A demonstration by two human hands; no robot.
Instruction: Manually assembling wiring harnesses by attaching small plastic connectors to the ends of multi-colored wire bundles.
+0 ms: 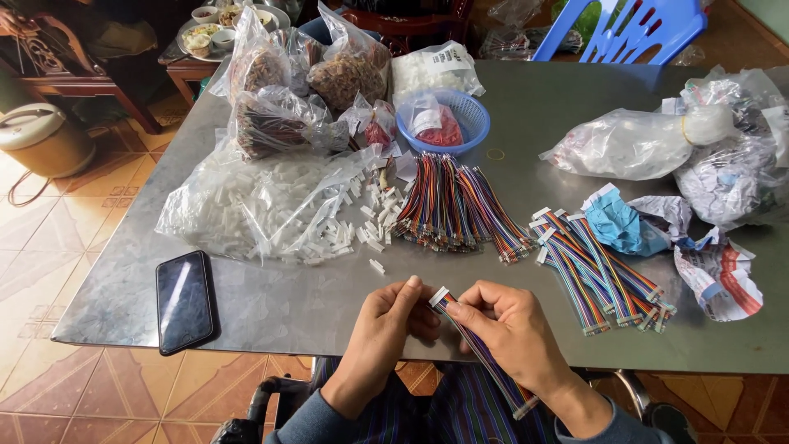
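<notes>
Just over the near edge of the metal table (526,123), both hands hold one rainbow ribbon cable (485,358) by its upper end: the left hand (382,333) pinches the small white connector (438,297) between thumb and forefinger tips, and the right hand (505,325) closes its fingers on the flat band just below it, thumb on top, while the rest of the cable trails down toward the lap to a second plug at the far end. The cable looks very light and floppy, a thin flat band of coloured plastic-sheathed wires that bends easily across its width but would kink if folded hard; the best hold seems to be on the rigid connector housing or on the band right behind it, since pulling on single wires could tear them from the crimp. The connector is hard, smooth plastic, small enough to slip from the fingertips. Farther up the table lies a heap of unfinished cables (452,201) with bare ends, and to the right a fanned pile of finished cables (596,271) with white plugs. Loose white housings (362,222) spill from a crinkled clear bag (246,205). A glossy dark phone (184,301) lies at the left, and a blue plastic basket (448,119) stands behind the cables, among soft bulging bags
</notes>
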